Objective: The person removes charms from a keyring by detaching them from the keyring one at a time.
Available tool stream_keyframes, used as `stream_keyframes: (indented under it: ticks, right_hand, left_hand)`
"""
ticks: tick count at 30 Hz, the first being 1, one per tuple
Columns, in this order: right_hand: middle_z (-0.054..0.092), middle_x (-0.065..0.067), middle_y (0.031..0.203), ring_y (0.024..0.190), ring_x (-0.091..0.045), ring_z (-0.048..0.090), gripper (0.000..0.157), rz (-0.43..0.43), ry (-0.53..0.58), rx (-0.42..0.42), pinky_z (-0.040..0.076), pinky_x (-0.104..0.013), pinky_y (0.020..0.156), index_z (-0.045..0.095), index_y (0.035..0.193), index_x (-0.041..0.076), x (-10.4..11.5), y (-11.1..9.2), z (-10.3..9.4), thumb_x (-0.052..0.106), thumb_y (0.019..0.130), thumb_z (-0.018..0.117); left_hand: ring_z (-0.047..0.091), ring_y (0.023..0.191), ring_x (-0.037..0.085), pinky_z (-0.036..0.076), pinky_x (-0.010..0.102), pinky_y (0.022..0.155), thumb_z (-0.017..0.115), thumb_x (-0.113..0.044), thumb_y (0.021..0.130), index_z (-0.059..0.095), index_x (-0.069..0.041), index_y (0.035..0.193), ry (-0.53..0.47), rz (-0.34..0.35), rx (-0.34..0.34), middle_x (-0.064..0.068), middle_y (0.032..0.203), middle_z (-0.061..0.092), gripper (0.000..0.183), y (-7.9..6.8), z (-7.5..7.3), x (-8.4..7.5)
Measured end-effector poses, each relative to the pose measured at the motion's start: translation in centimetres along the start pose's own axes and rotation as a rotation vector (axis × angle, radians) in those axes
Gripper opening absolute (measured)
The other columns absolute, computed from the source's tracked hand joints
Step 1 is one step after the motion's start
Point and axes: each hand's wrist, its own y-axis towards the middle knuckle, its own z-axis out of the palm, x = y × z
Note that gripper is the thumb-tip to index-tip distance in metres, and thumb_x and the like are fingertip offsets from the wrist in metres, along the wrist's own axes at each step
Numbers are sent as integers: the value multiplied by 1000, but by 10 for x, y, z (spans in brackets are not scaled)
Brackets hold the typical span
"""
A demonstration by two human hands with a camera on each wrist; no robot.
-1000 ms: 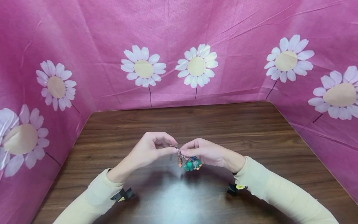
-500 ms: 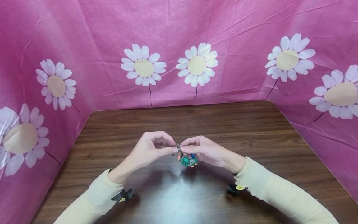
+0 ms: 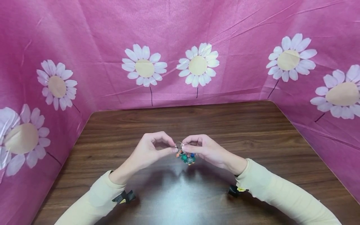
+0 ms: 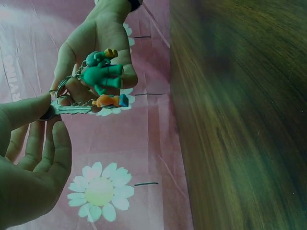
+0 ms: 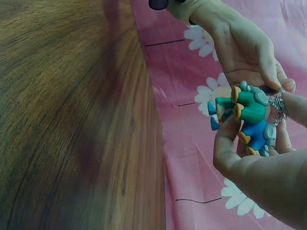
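In the head view my left hand (image 3: 150,148) and right hand (image 3: 209,151) meet above the table, fingertips close together. Between them is a metal key ring (image 3: 178,142), its loop facing the head camera. My left thumb and fingers pinch the dark head of a key (image 4: 74,110), whose toothed blade shows in the left wrist view. My right thumb and index finger pinch the ring side, partly hidden by the fingers. Small figurine charms (image 3: 187,158) dangle below on short chains: a green one (image 4: 101,76), an orange one (image 4: 109,101) and a blue one (image 5: 256,134).
The brown wood-grain table (image 3: 180,122) spreads under both hands. Around its back and sides hangs a pink cloth (image 3: 168,28) printed with white daisies. Black straps with small devices (image 3: 123,197) sit at both sleeve cuffs.
The ring has turned so that its loop faces up toward the head camera. The charms have shifted up and left, closer under the fingers. My right hand has risen slightly.
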Motion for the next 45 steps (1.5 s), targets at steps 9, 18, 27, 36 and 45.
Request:
stream_keyframes:
  ticks: [9,18,27,36,45]
  right_hand:
    - [72,-15,99,87,-14,67,21,-76,-165,-118,56,-26,77,68,113,-1,0,0,6,13,96,69]
    - [73,-15,96,83,-14,68,26,-93,-184,-124,58,-28,78,65,114,-7,-3,1,6,13,98,68]
    - [71,-9,92,79,-14,66,18,-121,-212,-150,56,-27,72,68,110,1,-1,-1,7,13,97,69]
    - [72,-10,111,101,-21,68,27,-155,-260,-138,56,-34,91,67,122,1,-1,-2,7,15,99,68]
    - [70,-15,115,102,-24,69,32,-169,-195,-112,56,-45,94,62,131,-5,-3,2,6,8,101,63]
  left_hand:
    - [73,80,23,62,35,72,83,4,81,71,-2,90,-113,-3,-28,13,87,73,16,-2,3,4]
    - [72,76,23,61,35,70,80,-4,86,71,-3,94,-111,-74,-55,11,87,72,12,-3,3,4]
    - [71,75,21,62,41,72,72,-8,95,73,3,106,-84,-195,41,19,90,73,16,-1,2,7]
    - [71,79,36,62,42,73,68,-7,97,72,2,105,-92,-170,79,16,92,74,12,-1,3,4]
    - [72,85,35,62,38,77,64,-11,101,71,2,107,-36,-178,129,14,96,74,16,-1,2,4]
